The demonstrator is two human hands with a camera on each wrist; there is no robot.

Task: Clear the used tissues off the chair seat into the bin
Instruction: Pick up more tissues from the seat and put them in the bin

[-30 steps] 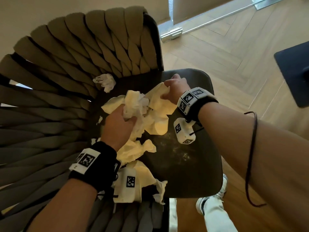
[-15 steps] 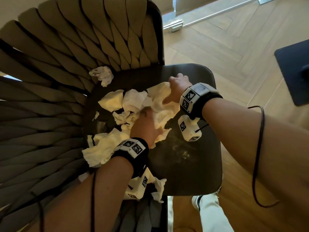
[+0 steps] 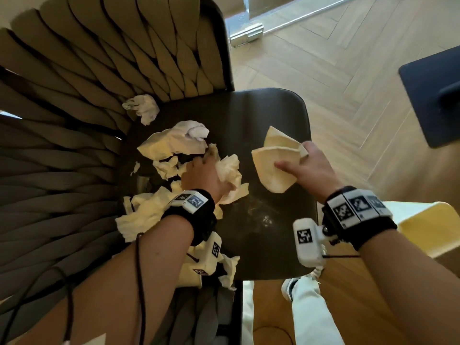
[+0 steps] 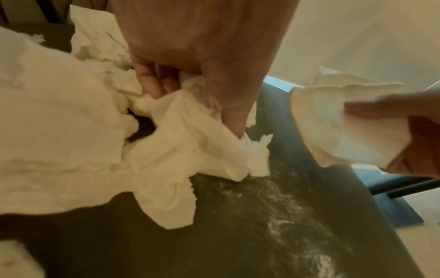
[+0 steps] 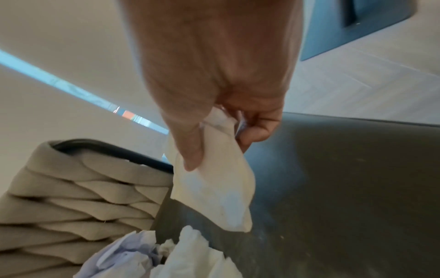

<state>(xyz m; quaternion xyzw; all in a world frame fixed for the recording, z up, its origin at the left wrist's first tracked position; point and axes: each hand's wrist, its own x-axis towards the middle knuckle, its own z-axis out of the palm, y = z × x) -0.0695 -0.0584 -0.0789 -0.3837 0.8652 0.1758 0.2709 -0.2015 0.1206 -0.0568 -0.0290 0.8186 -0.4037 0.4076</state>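
the chair (image 3: pixel 74 100) has a woven back and a dark seat (image 3: pixel 268 120) dusted with white specks. crumpled tissues (image 3: pixel 171 145) lie heaped on the seat's left part. the left hand (image 3: pixel 201 175) has its fingers (image 4: pixel 152 84) curled into that heap. the right hand (image 3: pixel 311 165) pinches a folded tissue (image 3: pixel 273 165) above the seat. the wrist bands show black-and-white square codes, no readable writing.

Cream tissues (image 3: pixel 171 145) — seat (image 3: pixel 268 115) dark, perhaps grey.

Herringbone wood floor (image 3: pixel 336 70) (dark mat (image 3: pixel 433 95) w/ it).
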